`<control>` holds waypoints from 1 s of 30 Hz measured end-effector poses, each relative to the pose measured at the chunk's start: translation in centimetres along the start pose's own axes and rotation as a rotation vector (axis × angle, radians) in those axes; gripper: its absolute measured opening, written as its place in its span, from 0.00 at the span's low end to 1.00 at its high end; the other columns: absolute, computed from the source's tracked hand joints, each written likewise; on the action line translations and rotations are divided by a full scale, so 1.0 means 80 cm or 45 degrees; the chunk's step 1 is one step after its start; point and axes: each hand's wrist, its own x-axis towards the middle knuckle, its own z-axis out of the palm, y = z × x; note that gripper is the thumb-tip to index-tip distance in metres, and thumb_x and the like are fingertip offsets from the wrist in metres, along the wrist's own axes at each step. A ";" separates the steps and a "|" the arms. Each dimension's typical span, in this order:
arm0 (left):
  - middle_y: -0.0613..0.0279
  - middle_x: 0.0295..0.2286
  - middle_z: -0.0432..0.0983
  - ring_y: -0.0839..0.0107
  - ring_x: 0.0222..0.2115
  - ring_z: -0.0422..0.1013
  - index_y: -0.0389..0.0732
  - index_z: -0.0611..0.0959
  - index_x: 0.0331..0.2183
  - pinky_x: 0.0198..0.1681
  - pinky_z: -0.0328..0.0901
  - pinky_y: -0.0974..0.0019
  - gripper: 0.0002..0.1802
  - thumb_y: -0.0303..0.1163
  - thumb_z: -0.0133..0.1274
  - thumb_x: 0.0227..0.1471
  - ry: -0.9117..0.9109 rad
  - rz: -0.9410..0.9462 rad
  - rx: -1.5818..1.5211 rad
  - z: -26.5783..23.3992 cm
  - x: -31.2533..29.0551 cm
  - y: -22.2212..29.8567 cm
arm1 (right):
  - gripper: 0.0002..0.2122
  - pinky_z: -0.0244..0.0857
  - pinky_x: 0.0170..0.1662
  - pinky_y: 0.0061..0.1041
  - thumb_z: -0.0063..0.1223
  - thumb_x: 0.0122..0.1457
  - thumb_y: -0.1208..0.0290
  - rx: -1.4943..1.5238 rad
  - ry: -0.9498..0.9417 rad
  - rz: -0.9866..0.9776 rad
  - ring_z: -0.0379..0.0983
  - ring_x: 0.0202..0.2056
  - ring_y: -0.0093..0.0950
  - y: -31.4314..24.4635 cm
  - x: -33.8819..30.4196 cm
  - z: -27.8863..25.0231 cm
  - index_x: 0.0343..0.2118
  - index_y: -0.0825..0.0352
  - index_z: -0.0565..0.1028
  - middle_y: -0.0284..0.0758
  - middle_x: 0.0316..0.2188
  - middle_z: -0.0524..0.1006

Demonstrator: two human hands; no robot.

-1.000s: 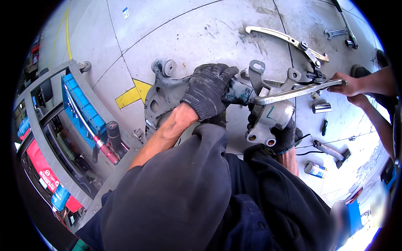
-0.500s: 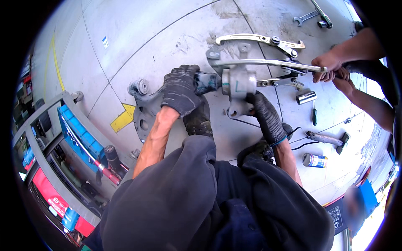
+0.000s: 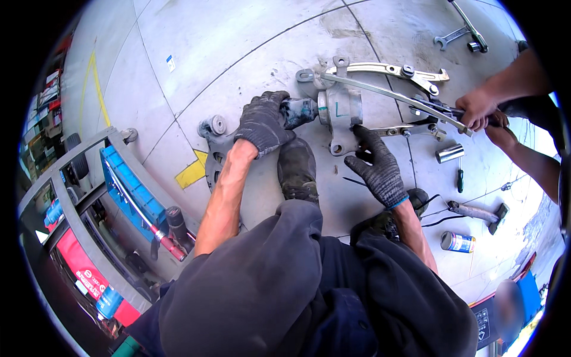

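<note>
My left hand (image 3: 262, 125), in a dark knit glove, wraps round the dark metal shaft (image 3: 297, 113) of a grey cast metal part. At the shaft's right end sits a pale grey hub housing (image 3: 345, 110) with lugs and a green mark. My right hand (image 3: 376, 168), gloved alike, has thumb and fingers apart; its fingertips are at the housing's lower right edge, and I cannot tell if they touch. A jaw puller (image 3: 389, 89) reaches its long arms over the housing. A co-worker's hands (image 3: 479, 116) grip the puller's right end.
A grey cart (image 3: 89, 196) with a blue tray stands at left. On the floor at right lie a socket (image 3: 450, 153), a screwdriver (image 3: 460, 180), a hammer (image 3: 479, 214) and a can (image 3: 458, 242). A wrench (image 3: 451, 38) and a ratchet (image 3: 470, 27) lie at far right.
My right hand has loosened from the housing's lower lug, its thumb now apart. The puller's near arm has tilted, its right end lower. The view has shifted a little.
</note>
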 end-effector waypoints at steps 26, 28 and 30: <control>0.40 0.53 0.71 0.45 0.54 0.67 0.35 0.69 0.60 0.60 0.58 0.48 0.58 0.56 0.73 0.32 0.519 0.028 -0.069 0.073 -0.041 -0.043 | 0.14 0.71 0.52 0.32 0.60 0.56 0.82 -0.594 0.537 -0.401 0.77 0.48 0.38 0.051 0.017 -0.029 0.46 0.65 0.80 0.41 0.47 0.80; 0.41 0.53 0.71 0.45 0.54 0.67 0.35 0.69 0.60 0.60 0.58 0.48 0.58 0.56 0.73 0.32 0.518 0.047 -0.088 0.079 -0.035 -0.038 | 0.14 0.71 0.52 0.33 0.60 0.56 0.81 -0.585 0.570 -0.382 0.77 0.48 0.38 0.059 0.014 -0.033 0.46 0.65 0.80 0.42 0.47 0.79; 0.41 0.53 0.71 0.46 0.54 0.67 0.35 0.69 0.60 0.60 0.58 0.48 0.59 0.56 0.73 0.32 0.530 0.038 -0.074 0.072 -0.042 -0.042 | 0.14 0.71 0.52 0.32 0.60 0.56 0.82 -0.554 0.572 -0.410 0.77 0.48 0.38 0.058 0.015 -0.029 0.47 0.65 0.80 0.42 0.48 0.79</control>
